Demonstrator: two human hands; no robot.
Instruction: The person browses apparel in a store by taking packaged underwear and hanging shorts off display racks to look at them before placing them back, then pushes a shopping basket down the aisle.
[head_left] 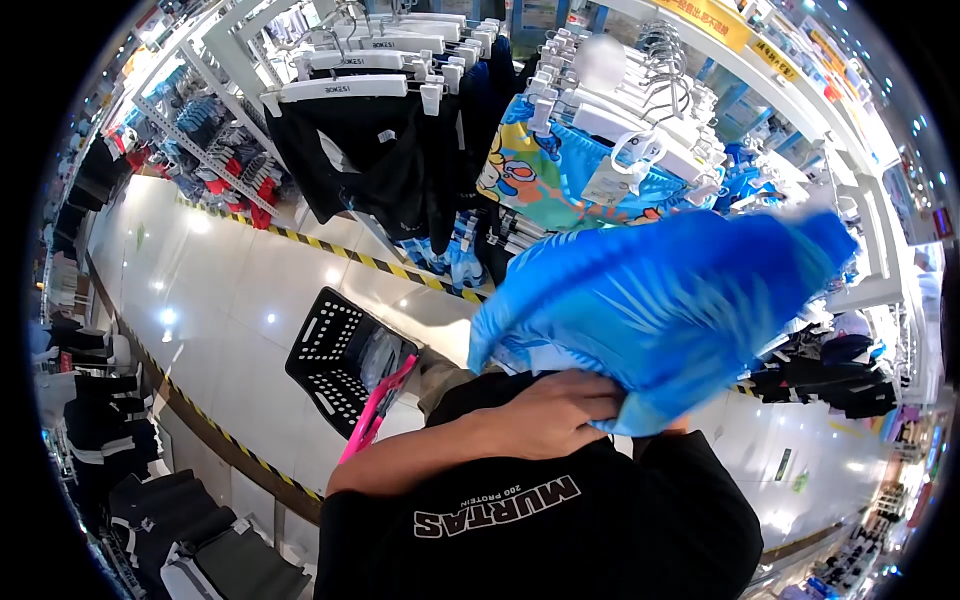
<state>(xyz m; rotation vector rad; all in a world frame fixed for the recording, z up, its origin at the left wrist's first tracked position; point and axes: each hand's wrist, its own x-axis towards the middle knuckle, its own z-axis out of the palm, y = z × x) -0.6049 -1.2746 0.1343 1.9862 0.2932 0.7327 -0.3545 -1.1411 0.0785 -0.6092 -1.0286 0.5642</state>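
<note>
A blue garment (640, 300) with a pale leaf print spreads out in front of my chest, partly blurred at its far right end. Its exact cut cannot be made out. My left hand (572, 412) is closed on its lower edge, close to my black T-shirt. Only a little skin of my right arm (680, 426) shows below the cloth; the right hand itself is hidden behind the garment. A black shopping basket (335, 352) with a pink handle (375, 412) hangs beside my left forearm, with clear plastic-wrapped items inside.
Black shorts (370, 150) on white hangers hang on the rack ahead. To their right are colourful printed shorts (535, 165) and a white tag (612, 183). Yellow-black tape (350, 258) crosses the shiny floor. Dark folded clothes (175, 520) lie at lower left.
</note>
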